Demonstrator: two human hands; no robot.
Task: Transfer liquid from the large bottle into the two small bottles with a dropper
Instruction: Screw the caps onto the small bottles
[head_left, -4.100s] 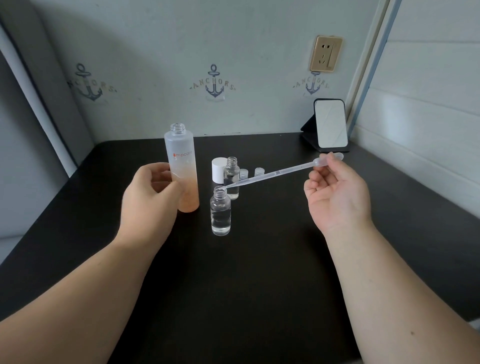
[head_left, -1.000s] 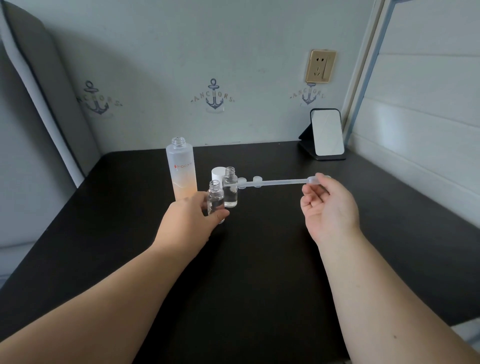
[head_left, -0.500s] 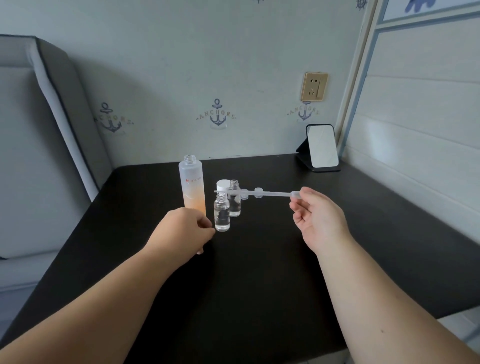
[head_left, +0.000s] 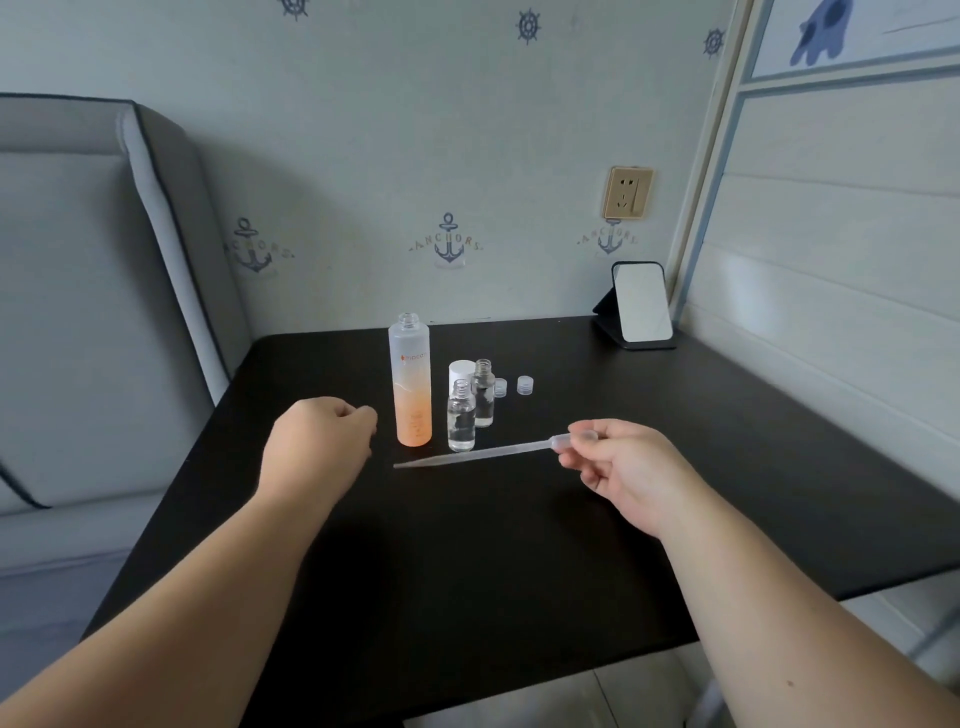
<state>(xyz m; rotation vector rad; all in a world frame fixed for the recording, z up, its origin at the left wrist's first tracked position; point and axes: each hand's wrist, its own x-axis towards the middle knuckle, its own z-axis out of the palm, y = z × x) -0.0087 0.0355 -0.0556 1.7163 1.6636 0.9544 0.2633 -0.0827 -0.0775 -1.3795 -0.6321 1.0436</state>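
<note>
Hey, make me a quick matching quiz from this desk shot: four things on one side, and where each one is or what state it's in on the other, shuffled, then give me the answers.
Things:
1. large bottle
2. dropper
3. mirror
4. white cap

Places or states:
A. propped at the back right corner of the table
B. pinched at its bulb by the right hand, tip pointing left
C. standing open, orange liquid in its lower part
D. behind the two small bottles

Pairs: 1-C, 2-B, 3-A, 4-D
</note>
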